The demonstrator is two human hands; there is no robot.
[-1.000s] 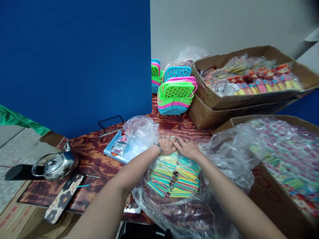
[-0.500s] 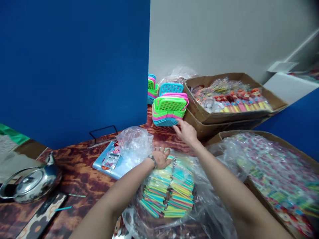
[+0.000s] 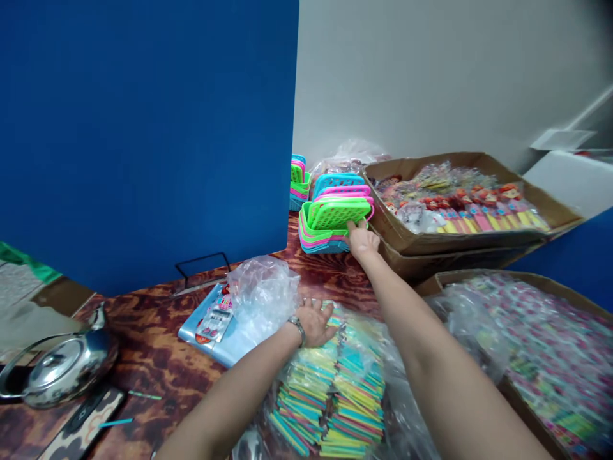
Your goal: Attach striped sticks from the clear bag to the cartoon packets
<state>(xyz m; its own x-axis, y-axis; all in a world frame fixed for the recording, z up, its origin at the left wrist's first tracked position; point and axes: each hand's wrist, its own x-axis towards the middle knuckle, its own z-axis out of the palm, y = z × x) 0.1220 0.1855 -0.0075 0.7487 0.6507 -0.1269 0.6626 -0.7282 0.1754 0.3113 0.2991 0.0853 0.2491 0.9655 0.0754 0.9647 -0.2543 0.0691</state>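
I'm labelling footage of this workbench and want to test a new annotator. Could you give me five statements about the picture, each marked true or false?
1. The shiny silver metal kettle is in the left part of the picture. True.
2. The right hand is at the kettle. False: it is at the nested stack of green, pink and blue plastic baskets.
3. The left hand is spread over the far end of the thin multicoloured sticks. True.
4. A metal-coloured wristband is on the right wrist. False: it is on the left wrist.
5. The open brown cardboard box beside the baskets holds red-haired figures. True.
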